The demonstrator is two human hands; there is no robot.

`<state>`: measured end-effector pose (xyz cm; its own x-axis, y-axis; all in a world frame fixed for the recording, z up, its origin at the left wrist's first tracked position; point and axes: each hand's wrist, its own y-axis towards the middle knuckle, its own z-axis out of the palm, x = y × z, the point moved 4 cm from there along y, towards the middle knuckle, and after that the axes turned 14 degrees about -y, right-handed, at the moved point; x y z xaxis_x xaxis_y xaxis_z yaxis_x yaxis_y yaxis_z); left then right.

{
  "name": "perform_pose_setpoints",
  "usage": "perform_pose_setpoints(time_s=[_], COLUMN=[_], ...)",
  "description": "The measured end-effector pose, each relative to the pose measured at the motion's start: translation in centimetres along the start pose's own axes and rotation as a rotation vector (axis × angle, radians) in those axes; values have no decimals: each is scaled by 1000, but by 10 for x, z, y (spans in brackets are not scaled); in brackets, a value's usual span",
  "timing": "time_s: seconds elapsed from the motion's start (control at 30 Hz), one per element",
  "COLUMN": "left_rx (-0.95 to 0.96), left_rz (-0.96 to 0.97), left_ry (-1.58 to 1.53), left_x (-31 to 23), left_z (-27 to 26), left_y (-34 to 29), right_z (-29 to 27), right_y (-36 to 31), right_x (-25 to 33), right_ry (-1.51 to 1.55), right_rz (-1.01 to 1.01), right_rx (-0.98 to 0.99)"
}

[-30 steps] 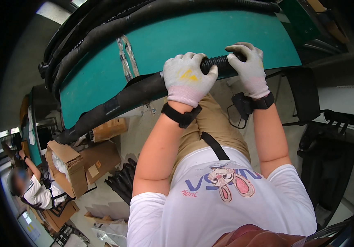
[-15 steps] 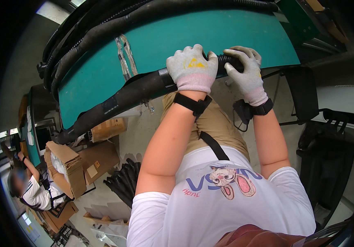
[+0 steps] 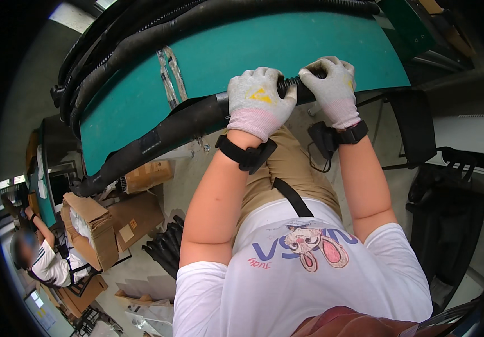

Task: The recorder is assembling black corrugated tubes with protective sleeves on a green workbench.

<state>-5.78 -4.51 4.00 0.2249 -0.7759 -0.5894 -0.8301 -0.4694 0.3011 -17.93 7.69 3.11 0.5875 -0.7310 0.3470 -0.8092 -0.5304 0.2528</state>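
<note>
A long black sleeved hose (image 3: 183, 123) lies along the near edge of the green table (image 3: 242, 50), and its right part is a thinner ribbed corrugated tube (image 3: 290, 83). Near the join, my left hand (image 3: 258, 101), in a pale grey glove, is wrapped round the hose. My right hand (image 3: 332, 87), gloved alike, grips the ribbed tube close to its right end, thumb toward the left hand. Short black ribs show between the two hands. The fingers hide the tube's tip and the surface under each palm.
Thick black hoses (image 3: 141, 42) curve along the table's far side. Plastic-wrapped strips (image 3: 172, 76) lie across the table. Cardboard boxes (image 3: 93, 230) and black tubes (image 3: 166, 247) are at lower left, with a seated person (image 3: 56, 255) beyond. A black chair (image 3: 444, 224) stands at right.
My right hand has shifted left along the ribbed tube, closer to my left hand. The left wrist has swung left and slightly down, while the sleeved hose stays nearly in place.
</note>
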Motion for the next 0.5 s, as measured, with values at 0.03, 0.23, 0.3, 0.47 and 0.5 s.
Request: perform_pose_setpoints(time_s=[0.03, 0.23, 0.3, 0.47, 0.5], left_rx=[15, 131, 149, 254, 245], left_rz=[33, -14, -23, -95, -84], left_ry=[42, 79, 68, 36, 39], left_x=[-2, -2, 0, 6, 6], left_z=[-1, -2, -3, -1, -1], left_y=[-1, 0, 3, 12, 13], right_z=[-1, -4, -5, -2, -1], right_y=[-1, -7, -14, -22, -23], right_x=[0, -7, -8, -6, -5], right_ry=[0, 22, -1, -136, -183], right_rz=[3, -112, -207, -310, -323], right_rx=[4, 9, -10, -122, -147])
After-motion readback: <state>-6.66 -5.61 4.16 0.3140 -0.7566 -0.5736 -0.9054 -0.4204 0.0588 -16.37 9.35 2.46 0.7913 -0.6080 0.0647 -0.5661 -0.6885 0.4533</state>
